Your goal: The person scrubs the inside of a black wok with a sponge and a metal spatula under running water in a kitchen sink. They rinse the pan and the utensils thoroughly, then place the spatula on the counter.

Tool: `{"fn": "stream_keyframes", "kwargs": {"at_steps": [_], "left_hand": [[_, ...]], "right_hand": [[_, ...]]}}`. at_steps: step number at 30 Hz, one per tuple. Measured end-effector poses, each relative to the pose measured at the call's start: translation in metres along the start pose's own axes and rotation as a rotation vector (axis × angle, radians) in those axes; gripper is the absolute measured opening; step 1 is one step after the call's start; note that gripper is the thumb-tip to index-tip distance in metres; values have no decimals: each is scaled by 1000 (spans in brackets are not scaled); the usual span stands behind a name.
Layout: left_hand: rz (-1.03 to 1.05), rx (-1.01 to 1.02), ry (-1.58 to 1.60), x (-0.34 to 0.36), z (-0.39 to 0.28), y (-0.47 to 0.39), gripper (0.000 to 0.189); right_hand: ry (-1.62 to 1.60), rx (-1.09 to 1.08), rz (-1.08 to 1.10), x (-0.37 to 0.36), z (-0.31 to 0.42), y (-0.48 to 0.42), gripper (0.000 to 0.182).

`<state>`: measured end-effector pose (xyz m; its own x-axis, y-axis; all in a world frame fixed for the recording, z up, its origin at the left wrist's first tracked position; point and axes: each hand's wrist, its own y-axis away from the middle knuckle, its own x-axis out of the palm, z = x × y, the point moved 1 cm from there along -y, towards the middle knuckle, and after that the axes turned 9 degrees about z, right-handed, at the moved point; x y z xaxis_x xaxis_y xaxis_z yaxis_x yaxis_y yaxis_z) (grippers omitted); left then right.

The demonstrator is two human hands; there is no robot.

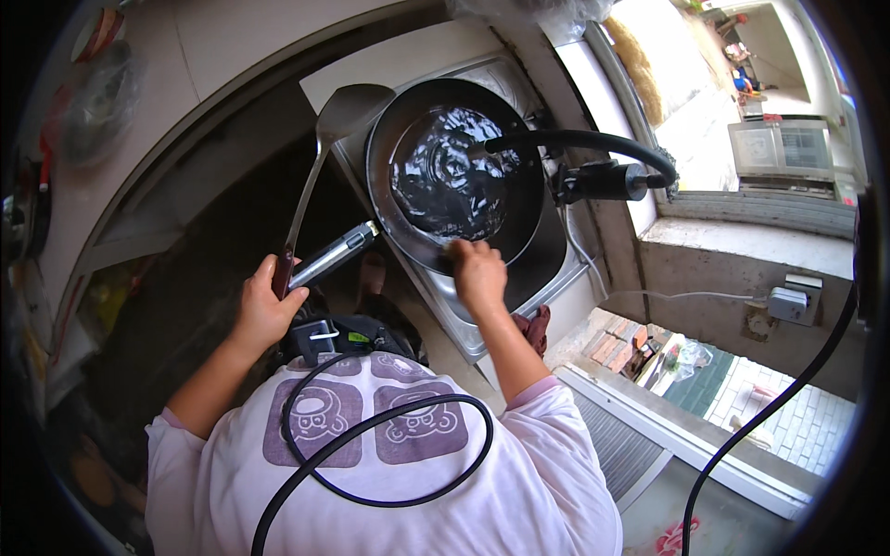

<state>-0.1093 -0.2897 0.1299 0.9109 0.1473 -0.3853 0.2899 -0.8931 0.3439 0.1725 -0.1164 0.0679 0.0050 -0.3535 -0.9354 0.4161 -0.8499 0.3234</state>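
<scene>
A dark wok (520, 240) stands on the metal-topped counter, with rippling water (445, 187) in it. The end of a black faucet hose (584, 141) points down over the water. My left hand (268, 306) grips the wok's handle (334, 254) together with the dark red handle of a metal spatula (309, 187), whose blade is raised to the wok's left. My right hand (480, 274) is at the wok's near rim with its fingers curled around something dark, mostly hidden; I cannot tell what it is.
A black faucet body (605, 182) stands right of the wok. A dark red cloth (534, 326) lies by the counter's near edge. A white plug (788, 304) sits in a wall socket below the window. A black cable (389, 410) loops over my shirt. Plastic-wrapped items (101, 111) lie on the left counter.
</scene>
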Motion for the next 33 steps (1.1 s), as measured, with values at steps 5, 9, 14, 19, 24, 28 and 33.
{"fn": "stream_keyframes", "kwargs": {"at_steps": [5,9,14,19,24,28,33], "left_hand": [[-10,8,-36,2,0,0,37],[-53,-27,-49,-1,-2,2,37],[-59,-18,-79,4,-9,-1,37],[-110,-51,-84,7,-11,-1,36],[-126,-99,-87,10,-9,-2,36],[-135,-106,-131,11,-18,-1,36],[-145,-132,-183,12,-24,2,35]], "right_hand": [[-702,-169,-19,23,70,-41,29],[-1003,-64,80,-3,45,-87,35],[-479,-24,-371,21,-49,-137,40],[-609,-188,-331,-19,-32,-126,37],[-589,-87,-701,-7,-92,-178,34],[-480,-80,-836,1,-75,-240,36],[-655,-459,-646,-22,24,-251,54]]}}
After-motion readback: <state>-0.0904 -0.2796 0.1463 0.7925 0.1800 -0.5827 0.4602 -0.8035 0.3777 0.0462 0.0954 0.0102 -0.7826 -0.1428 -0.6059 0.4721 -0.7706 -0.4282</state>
